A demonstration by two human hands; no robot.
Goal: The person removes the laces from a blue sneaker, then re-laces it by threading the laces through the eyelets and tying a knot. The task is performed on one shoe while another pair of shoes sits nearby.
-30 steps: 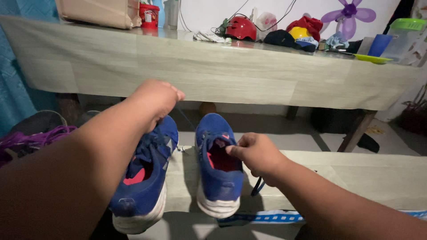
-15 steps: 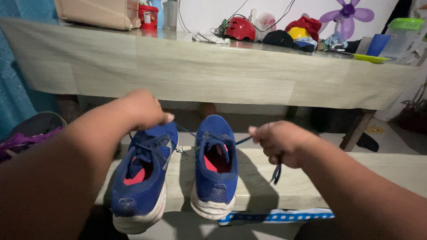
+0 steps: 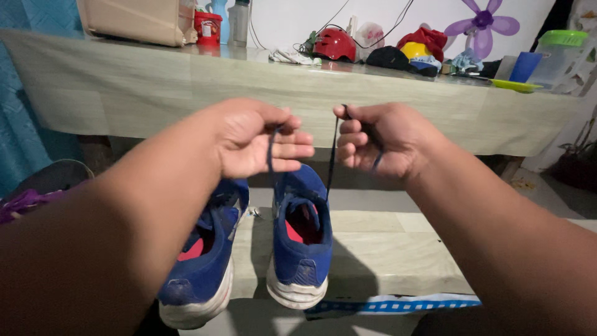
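Above the nearer of two pale benches, the person's left hand (image 3: pixel 258 140) and right hand (image 3: pixel 379 140) are raised side by side, close but apart; each pinches one end of a dark blue shoelace (image 3: pixel 330 158); the left hand's fingers (image 3: pixel 292 150) are partly curled with the lace end running down between thumb and fingers; the right hand's fingers (image 3: pixel 349 142) are clenched more tightly, the lace gripped at the thumb tip and a further bit of it showing at the heel of the palm; both lace ends drop straight down to the right-hand blue shoe (image 3: pixel 301 239), which stands on the low bench (image 3: pixel 385 249) with its toe towards the camera and its red lining showing; just beside it, to the left, stands the second blue shoe (image 3: pixel 202 267), partly hidden by the left forearm; a blue-and-white patterned strip (image 3: pixel 398 305) lies along the bench's near edge; behind the hands runs a longer bench (image 3: pixel 155 87) carrying a red helmet (image 3: pixel 334 45), a red tub (image 3: pixel 208 28), a beige bag (image 3: pixel 134 20), a purple flower-shaped toy (image 3: pixel 482 23) and a clear container with a green lid (image 3: pixel 559 56).
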